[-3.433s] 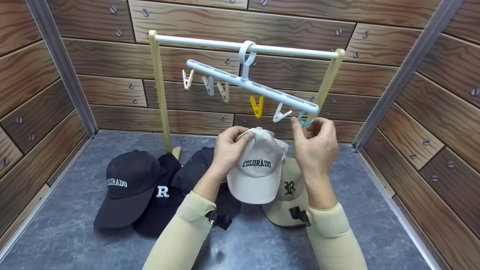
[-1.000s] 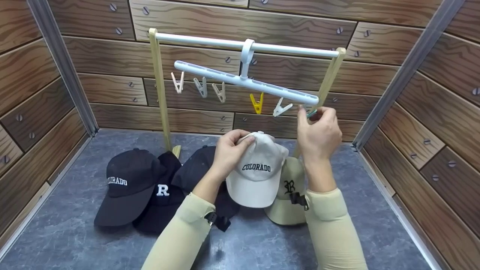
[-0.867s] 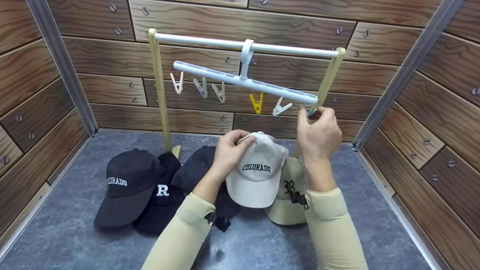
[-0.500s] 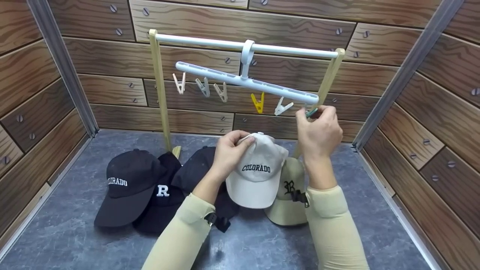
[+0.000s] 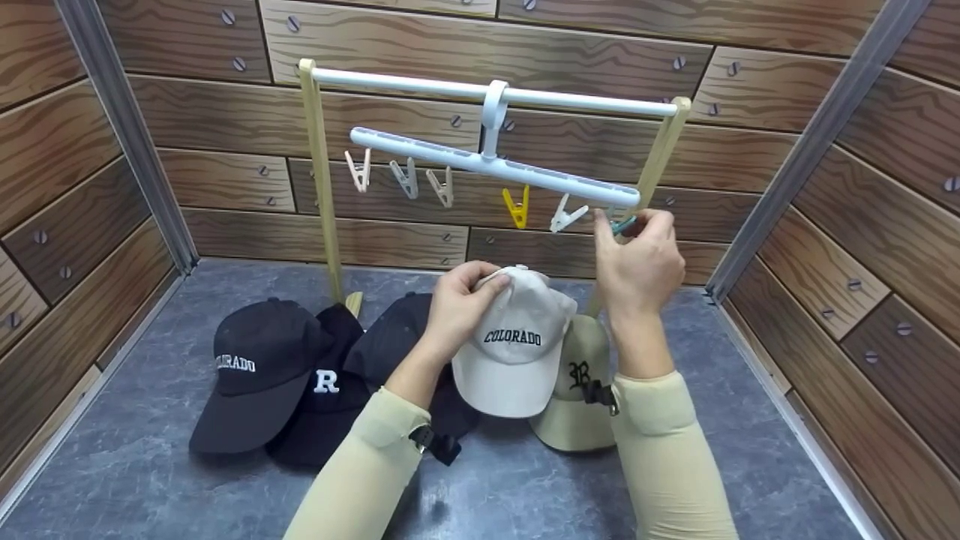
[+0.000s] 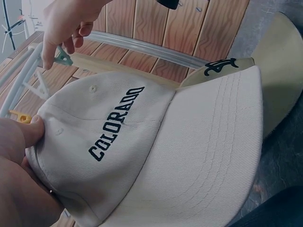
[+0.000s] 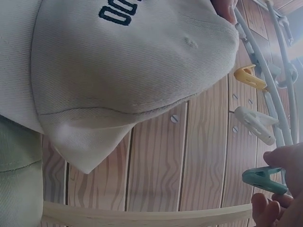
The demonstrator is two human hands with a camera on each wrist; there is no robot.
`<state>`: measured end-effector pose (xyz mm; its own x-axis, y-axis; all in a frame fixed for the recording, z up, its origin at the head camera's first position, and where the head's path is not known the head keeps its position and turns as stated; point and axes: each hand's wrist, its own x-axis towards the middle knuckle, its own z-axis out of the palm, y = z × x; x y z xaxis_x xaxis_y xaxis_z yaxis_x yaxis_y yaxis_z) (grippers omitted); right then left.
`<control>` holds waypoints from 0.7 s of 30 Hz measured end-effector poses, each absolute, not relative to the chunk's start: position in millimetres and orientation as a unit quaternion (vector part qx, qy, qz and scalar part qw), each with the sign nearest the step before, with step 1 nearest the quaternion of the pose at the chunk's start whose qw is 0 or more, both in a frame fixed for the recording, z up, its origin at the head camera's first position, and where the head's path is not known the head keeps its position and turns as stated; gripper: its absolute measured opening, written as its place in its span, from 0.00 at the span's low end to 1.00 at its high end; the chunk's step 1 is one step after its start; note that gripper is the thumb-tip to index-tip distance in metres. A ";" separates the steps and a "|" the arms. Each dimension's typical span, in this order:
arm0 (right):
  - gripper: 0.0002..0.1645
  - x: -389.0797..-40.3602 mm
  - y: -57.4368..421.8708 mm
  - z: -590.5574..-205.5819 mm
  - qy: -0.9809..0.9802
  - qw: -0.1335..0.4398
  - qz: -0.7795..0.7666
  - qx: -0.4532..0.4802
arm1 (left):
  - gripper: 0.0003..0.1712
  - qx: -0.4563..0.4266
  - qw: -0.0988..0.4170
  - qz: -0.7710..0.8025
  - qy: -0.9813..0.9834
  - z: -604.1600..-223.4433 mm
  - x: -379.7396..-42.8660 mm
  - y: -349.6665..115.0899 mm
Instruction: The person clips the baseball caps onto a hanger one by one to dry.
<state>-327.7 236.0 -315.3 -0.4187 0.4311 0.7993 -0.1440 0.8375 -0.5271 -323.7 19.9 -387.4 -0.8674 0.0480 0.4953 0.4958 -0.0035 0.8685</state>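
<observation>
My left hand pinches the crown of a cream baseball cap lettered COLORADO, held up off the floor with its brim down. At the low right end of the white hanger, my right hand pinches a teal clothespin between thumb and fingers. The cap is apart from that clothespin. Beside it a white clothespin hangs tilted, then a yellow clothespin. Several paler clothespins hang at the raised left end. The hanger tilts down to the right from the rack's white rod.
A black COLORADO cap, a black cap with an R and another dark cap lie at left. An olive cap lies behind the cream one. Wooden rack posts stand at the back, before wood-patterned walls.
Over the last few seconds my right hand has risen slightly with the teal clothespin, and the hanger has swung a little. The cream cap has dropped slightly; lately almost nothing moves.
</observation>
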 end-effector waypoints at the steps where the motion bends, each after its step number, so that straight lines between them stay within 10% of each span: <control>1: 0.35 -327.9 236.3 -315.4 -0.798 0.531 0.270 -0.090 | 0.06 -0.198 0.165 -0.680 -0.687 -388.3 -324.7 20.0; 21: 0.23 -327.4 236.2 -311.6 -0.788 0.538 0.291 -0.070 | 0.06 -0.212 0.161 -0.679 -0.684 -393.4 -331.5 19.7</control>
<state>-327.4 236.2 -311.6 -0.4122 0.4236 0.8067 -0.2024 0.8207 -0.5343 -331.5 19.7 -393.4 -0.8584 0.0706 0.5081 0.5086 -0.0116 0.8609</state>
